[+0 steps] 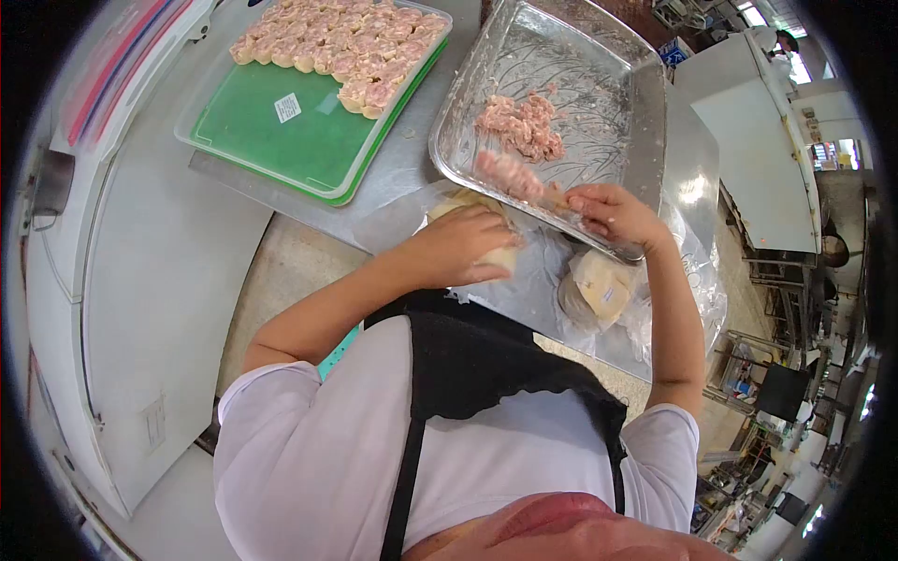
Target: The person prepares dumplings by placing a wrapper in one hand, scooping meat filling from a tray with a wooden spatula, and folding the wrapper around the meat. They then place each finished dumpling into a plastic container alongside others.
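Note:
My right hand is closed on a small spatula-like tool at the front edge of the metal tray. Pinkish minced meat sits on the tool's end, smeared by motion. More minced meat lies in the tray. My left hand curls round a pale, thin wrapper, beside a stack of pale wrappers on clear plastic. Rows of filled dumplings fill the far part of a lidless-looking plastic box with a green base.
A plastic-wrapped stack of round wrappers lies near the table's front edge, by crumpled plastic. A white freezer-like cabinet stands at the left. Another person is far off at the upper right.

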Action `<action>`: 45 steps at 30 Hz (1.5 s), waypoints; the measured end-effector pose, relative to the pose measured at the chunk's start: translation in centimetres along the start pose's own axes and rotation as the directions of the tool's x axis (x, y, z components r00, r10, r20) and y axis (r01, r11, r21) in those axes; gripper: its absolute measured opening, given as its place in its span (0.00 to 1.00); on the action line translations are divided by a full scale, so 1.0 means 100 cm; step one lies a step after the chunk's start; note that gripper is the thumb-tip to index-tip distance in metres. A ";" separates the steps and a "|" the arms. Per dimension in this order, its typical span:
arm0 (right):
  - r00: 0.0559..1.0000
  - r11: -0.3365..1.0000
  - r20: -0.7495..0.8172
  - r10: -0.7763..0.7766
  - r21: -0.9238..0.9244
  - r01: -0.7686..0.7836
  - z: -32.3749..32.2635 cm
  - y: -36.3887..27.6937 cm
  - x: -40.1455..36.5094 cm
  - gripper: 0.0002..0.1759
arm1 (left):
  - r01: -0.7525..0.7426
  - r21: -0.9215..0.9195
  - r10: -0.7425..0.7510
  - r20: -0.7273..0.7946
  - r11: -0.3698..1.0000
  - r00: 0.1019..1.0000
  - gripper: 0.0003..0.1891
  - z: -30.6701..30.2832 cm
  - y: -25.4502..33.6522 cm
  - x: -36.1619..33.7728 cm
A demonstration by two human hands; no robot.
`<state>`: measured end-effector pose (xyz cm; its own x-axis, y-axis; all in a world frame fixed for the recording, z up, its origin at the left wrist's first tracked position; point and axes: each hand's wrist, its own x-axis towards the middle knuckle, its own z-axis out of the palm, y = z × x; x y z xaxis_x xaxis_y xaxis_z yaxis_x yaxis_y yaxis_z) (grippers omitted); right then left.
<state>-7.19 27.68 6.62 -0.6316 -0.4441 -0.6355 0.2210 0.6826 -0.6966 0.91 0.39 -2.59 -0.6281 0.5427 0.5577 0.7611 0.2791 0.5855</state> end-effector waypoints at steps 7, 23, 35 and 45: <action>0.990 0.981 -0.048 -0.131 -0.149 0.123 0.007 0.007 -0.015 0.16 | -0.001 0.059 -0.009 0.169 0.998 0.986 0.08 -0.011 0.005 0.011; 0.775 0.712 -0.601 -0.194 0.458 0.533 0.037 -0.008 -0.063 0.18 | 0.021 -0.986 -0.649 0.126 -0.168 0.750 0.22 -0.012 0.006 0.111; 0.555 0.653 -0.601 -0.575 -0.746 -0.132 0.050 -0.034 -0.058 0.12 | -0.163 -0.972 -0.772 0.026 -0.168 0.636 0.42 -0.026 -0.024 0.122; 0.549 0.519 -0.477 -0.687 -0.850 -0.089 0.055 -0.061 -0.040 0.12 | -0.157 -0.969 -0.826 0.070 -0.189 0.559 0.40 -0.040 -0.026 0.127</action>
<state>-1.93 22.09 11.58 -0.8526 -0.4358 0.2883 -0.4610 0.8871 -0.0222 -9.71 3.36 5.28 -0.9685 0.1288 -0.2131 -0.2023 -0.9061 0.3716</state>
